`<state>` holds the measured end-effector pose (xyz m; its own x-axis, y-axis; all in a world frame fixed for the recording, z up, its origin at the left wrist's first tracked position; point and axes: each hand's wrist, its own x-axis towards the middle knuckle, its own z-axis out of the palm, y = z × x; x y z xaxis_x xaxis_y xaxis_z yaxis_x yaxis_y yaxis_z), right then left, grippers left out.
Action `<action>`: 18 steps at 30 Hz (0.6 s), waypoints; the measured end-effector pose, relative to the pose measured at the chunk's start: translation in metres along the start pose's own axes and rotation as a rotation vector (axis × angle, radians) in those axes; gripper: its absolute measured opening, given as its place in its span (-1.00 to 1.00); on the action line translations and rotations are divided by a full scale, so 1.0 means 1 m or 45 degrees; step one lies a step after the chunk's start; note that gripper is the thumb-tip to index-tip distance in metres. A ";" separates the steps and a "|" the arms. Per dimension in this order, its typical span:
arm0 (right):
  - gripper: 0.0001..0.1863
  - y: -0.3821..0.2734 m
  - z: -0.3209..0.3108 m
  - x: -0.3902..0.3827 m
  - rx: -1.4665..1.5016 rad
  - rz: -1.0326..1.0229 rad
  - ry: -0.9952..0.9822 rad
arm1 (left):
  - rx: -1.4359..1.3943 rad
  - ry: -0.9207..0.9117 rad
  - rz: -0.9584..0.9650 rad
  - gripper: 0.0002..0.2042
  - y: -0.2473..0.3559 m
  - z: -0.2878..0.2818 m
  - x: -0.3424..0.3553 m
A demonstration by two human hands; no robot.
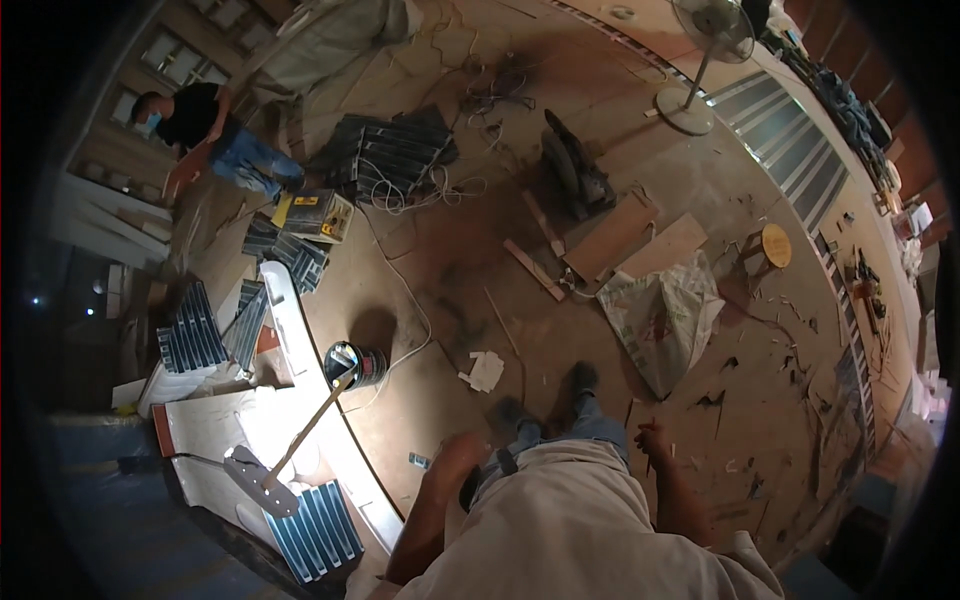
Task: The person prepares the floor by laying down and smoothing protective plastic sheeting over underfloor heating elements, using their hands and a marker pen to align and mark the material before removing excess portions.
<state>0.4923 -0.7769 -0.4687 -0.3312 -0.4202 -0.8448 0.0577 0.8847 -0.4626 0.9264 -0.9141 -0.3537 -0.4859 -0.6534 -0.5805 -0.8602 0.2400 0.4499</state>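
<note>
My left hand (pixel 466 456) hangs by my left hip, its fingers mostly hidden. A dark handle-like object (pixel 507 461) shows at my waist beside it, and I cannot tell whether the hand touches it. To the right of my body, my right hand (pixel 653 438) is closed, with a thin dark stick (pixel 648 464) poking down from its fingers. My feet (pixel 584 378) stand on the brown floor. Just ahead of them lies a torn white piece of paper (pixel 484 371).
At left, a black bucket (pixel 369 367) stands by a long white ledge (pixel 345 440); a wooden stick (pixel 308 438) slants over it. Ribbed metal stacks (pixel 318 530), boards (pixel 612 236), a plastic sack (pixel 664 325), stool (pixel 772 246), fan (pixel 688 110) and cables surround me. A masked person (pixel 200 125) stands far left.
</note>
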 end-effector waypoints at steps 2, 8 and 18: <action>-0.71 0.017 -0.004 0.007 0.131 0.103 0.062 | 0.025 -0.165 -0.233 -0.72 0.024 -0.023 0.001; -0.77 0.091 -0.041 0.054 -0.102 0.270 -0.106 | -0.118 -0.026 -0.146 -0.70 0.046 -0.022 0.021; -0.70 -0.006 -0.075 0.083 0.388 0.085 0.188 | -0.155 -0.171 -0.201 -0.66 0.130 -0.049 0.060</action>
<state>0.3942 -0.8018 -0.5163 -0.4484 -0.3098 -0.8384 0.3555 0.7989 -0.4853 0.7927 -0.9574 -0.2970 -0.3701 -0.5725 -0.7316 -0.9061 0.0485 0.4203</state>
